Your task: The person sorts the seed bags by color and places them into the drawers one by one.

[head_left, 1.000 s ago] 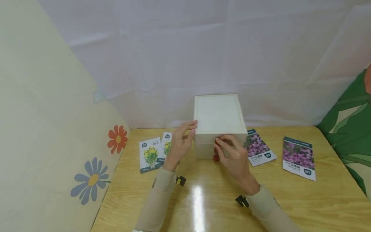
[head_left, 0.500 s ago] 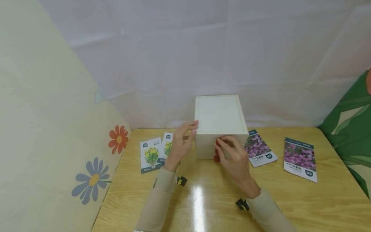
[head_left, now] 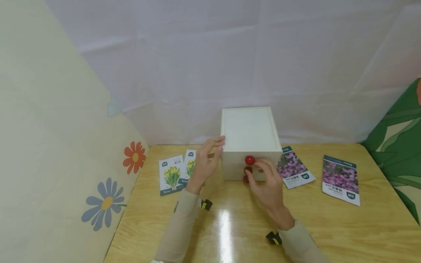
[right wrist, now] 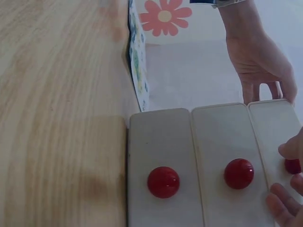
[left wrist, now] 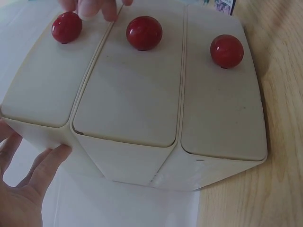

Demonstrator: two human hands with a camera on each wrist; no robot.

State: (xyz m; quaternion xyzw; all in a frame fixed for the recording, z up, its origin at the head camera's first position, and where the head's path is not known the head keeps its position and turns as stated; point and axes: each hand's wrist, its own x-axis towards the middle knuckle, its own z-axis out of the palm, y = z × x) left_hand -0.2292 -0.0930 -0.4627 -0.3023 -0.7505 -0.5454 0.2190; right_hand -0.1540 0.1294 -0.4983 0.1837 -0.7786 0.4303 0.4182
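Note:
A small white drawer cabinet stands at the back of the table. Its three drawers sit level with one another, one above another, each with a round red knob; the top knob, middle knob and bottom knob all show. My left hand rests its fingertips against the cabinet's left side, near the top edge. By the top knob is my right hand, thumb and index finger spread apart. The thumb overlaps the middle knob in the head view.
Seed packets with yellow flowers lie left of the cabinet. To its right are one purple-flower packet and another purple-flower packet. A pale cloth wall rises right behind the wooden table.
My right thumb and index finger have come off the top knob and spread, the hand shifting slightly right and down. The left hand stays at the cabinet's side.

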